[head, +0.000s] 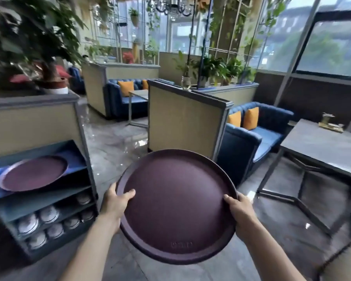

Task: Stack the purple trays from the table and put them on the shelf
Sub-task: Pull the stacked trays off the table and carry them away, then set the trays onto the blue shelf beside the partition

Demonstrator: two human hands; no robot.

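I hold a round purple tray (176,205) level in front of me, over the floor. My left hand (116,201) grips its left rim with the thumb on top. My right hand (240,212) grips the right rim the same way. Whether more than one tray is in the stack I cannot tell. Another round purple tray (33,173) lies tilted on the upper level of the dark shelf unit (83,191) at the left, well apart from the one I hold.
The shelf's lower levels hold several white bowls (49,214). A grey table (320,147) with a small plant stands at the right, blue sofas (257,136) behind it. A beige partition (184,120) stands ahead. A glossy floor aisle runs between shelf and partition.
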